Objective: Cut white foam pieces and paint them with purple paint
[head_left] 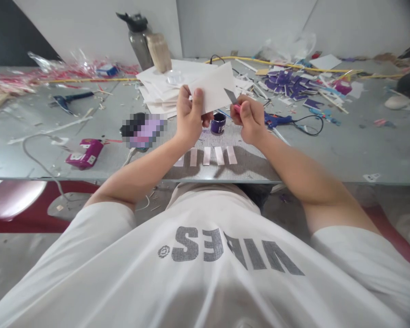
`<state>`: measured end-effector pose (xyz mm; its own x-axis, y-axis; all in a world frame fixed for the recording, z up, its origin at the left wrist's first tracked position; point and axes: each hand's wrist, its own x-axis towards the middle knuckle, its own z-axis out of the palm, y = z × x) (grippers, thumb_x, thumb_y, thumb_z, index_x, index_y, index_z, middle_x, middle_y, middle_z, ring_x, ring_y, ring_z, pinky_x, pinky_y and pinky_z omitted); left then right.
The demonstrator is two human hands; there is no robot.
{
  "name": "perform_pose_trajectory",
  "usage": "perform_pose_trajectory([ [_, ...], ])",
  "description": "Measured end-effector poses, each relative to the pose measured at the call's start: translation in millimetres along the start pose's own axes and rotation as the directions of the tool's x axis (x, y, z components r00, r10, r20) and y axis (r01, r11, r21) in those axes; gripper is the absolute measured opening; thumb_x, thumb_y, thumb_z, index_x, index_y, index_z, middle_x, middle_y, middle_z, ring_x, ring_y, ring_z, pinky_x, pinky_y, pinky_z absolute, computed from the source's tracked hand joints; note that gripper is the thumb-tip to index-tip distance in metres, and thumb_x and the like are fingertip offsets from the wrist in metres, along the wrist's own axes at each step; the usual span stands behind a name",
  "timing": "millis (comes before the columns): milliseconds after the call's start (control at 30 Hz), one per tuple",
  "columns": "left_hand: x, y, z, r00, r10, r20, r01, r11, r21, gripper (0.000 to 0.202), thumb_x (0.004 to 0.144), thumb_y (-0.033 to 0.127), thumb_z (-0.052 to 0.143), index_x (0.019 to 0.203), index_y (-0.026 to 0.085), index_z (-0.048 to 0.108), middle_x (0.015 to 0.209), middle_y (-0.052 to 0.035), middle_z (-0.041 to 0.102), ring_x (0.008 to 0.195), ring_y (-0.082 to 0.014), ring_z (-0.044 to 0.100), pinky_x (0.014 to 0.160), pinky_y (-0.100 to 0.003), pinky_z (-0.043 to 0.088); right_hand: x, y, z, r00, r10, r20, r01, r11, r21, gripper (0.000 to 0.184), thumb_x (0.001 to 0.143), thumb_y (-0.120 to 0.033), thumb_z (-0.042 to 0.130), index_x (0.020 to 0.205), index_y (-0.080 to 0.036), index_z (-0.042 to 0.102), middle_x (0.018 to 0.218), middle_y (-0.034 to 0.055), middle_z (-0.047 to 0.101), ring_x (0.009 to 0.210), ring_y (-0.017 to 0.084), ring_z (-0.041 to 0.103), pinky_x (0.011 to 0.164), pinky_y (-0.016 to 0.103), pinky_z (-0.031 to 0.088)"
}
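Observation:
My left hand (pixel 188 116) is closed on a white sheet of card (pixel 213 86), holding it up above the table with the thumb on its near face. My right hand (pixel 248 119) is closed round a pink-handled craft knife (pixel 233 101), whose grey blade points up at the sheet's right edge. Several narrow white strips (pixel 212 156) lie side by side on the glass table (pixel 328 150) just below my hands. A small purple pot (pixel 218 123) stands between my wrists.
A stack of white sheets (pixel 157 86), a dark water bottle (pixel 140 38) and a tan cylinder (pixel 159 52) stand behind. Purple paper pieces (pixel 289 84), a blue glue gun (pixel 276 120), a pink box (pixel 85 155), a blue tool (pixel 66 100) and scraps litter the table.

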<state>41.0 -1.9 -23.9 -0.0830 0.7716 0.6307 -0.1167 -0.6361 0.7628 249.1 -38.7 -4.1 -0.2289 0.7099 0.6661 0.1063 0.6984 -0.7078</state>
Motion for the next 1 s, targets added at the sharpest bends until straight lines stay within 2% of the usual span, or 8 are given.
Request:
perform_pose_trajectory([
  [233, -0.3, 1.5, -4.3, 1.0, 0.021, 0.021, -0.022, 0.999, 0.027, 0.071, 0.115, 0.105, 0.06, 0.122, 0.036, 0.052, 0.075, 0.0075, 0.065, 0.058, -0.0157, 0.067, 0.049, -0.031, 0.037, 0.9, 6.7, -2.2, 1.0, -0.001, 0.012, 0.002, 0.999, -0.038, 0.086, 0.104, -0.117, 0.047, 0.084, -0.034, 0.055, 0.072, -0.0002, 0.039, 0.069, 0.024, 0.035, 0.066, 0.045, 0.042],
  [367, -0.5, 4.7, -3.9, 0.996, 0.084, 0.015, -0.083, 0.996, -0.035, 0.071, 0.111, 0.105, 0.068, 0.117, 0.036, 0.052, 0.072, 0.009, 0.062, 0.055, -0.0136, 0.059, 0.045, -0.029, 0.036, 2.1, 5.9, -1.6, 1.0, 0.01, 0.008, -0.01, 0.999, -0.034, 0.089, 0.1, -0.121, 0.046, 0.083, -0.034, 0.051, 0.073, 0.0, 0.039, 0.068, 0.023, 0.035, 0.066, 0.045, 0.039],
  [500, -0.8, 6.0, -3.9, 0.993, 0.11, 0.037, -0.106, 0.991, -0.086, 0.062, 0.116, 0.096, 0.072, 0.116, 0.037, 0.053, 0.076, 0.0086, 0.065, 0.055, -0.0137, 0.059, 0.043, -0.031, 0.037, 2.8, 4.5, -1.8, 1.0, 0.009, 0.014, -0.008, 1.0, -0.022, 0.088, 0.1, -0.12, 0.048, 0.082, -0.034, 0.049, 0.072, 0.0004, 0.04, 0.067, 0.023, 0.036, 0.066, 0.045, 0.036],
  [633, 0.4, 3.9, -6.4, 0.992, 0.123, 0.04, -0.12, 0.991, -0.052, 0.069, 0.112, 0.104, 0.07, 0.115, 0.037, 0.053, 0.079, 0.0076, 0.063, 0.06, -0.0125, 0.059, 0.045, -0.029, 0.037, 2.0, 4.9, -3.8, 1.0, 0.009, 0.022, -0.008, 1.0, -0.018, 0.086, 0.101, -0.118, 0.05, 0.082, -0.034, 0.049, 0.073, 0.0008, 0.041, 0.069, 0.023, 0.036, 0.066, 0.044, 0.038],
  [733, 0.9, 3.6, -7.9, 0.996, 0.084, 0.028, -0.084, 0.996, -0.006, 0.073, 0.11, 0.106, 0.069, 0.114, 0.036, 0.052, 0.081, 0.0057, 0.066, 0.061, -0.0137, 0.06, 0.047, -0.03, 0.038, 1.3, 5.8, -4.9, 0.999, 0.02, 0.026, -0.019, 1.0, -0.021, 0.085, 0.102, -0.117, 0.05, 0.083, -0.034, 0.052, 0.075, 0.0015, 0.041, 0.072, 0.025, 0.039, 0.066, 0.045, 0.042],
  [833, 0.9, 4.4, -8.2, 0.998, 0.06, 0.03, -0.061, 0.998, 0.027, 0.073, 0.112, 0.107, 0.064, 0.114, 0.035, 0.051, 0.081, 0.005, 0.067, 0.062, -0.0138, 0.062, 0.048, -0.03, 0.037, 2.0, 6.3, -4.9, 0.999, 0.025, 0.024, -0.025, 1.0, -0.009, 0.085, 0.103, -0.116, 0.052, 0.083, -0.034, 0.053, 0.075, 0.0013, 0.041, 0.071, 0.024, 0.04, 0.066, 0.045, 0.043],
  [1000, 1.7, 2.4, -9.5, 0.993, 0.101, 0.056, -0.104, 0.994, 0.045, 0.073, 0.115, 0.107, 0.055, 0.116, 0.034, 0.05, 0.081, 0.0054, 0.063, 0.065, -0.0128, 0.063, 0.05, -0.029, 0.035, 4.1, 6.4, -3.8, 1.0, 0.014, 0.026, -0.015, 1.0, 0.004, 0.087, 0.1, -0.119, 0.053, 0.081, -0.034, 0.051, 0.074, 0.0001, 0.042, 0.069, 0.022, 0.039, 0.065, 0.044, 0.04],
])
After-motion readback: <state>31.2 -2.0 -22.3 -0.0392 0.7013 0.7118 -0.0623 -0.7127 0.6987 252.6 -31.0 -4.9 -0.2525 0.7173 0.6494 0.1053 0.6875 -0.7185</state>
